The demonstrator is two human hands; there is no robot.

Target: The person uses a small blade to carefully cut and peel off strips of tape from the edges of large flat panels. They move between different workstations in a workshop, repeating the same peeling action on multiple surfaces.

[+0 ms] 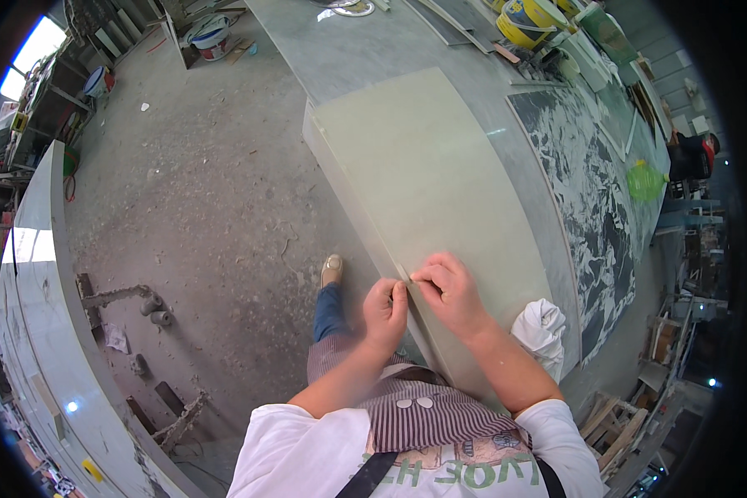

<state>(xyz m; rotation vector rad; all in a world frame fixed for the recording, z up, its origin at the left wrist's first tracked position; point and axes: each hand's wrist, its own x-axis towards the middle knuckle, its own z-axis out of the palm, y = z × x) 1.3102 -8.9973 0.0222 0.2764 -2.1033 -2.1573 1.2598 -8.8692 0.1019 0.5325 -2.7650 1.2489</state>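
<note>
Right hand (448,292) pinching a thin strip (402,271) and left hand (385,311) curled beside it, hold unclear, are at the left edge of a pale board (427,166) on a grey table (328,50) beside a dusty floor (199,174).

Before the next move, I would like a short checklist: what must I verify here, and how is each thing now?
1. Hands at the work: ok. The left hand and right hand meet at the left long edge of the pale slab.
2. What the hands pinch: cannot tell; it is too small to make out.
3. White cloth away from the hands: ok, it lies by the slab's right side.
4. Black-and-white slab apart from the pale one: ok, grey table shows between.
5. Pale slab's support underneath: cannot tell, the underside is hidden.
</note>
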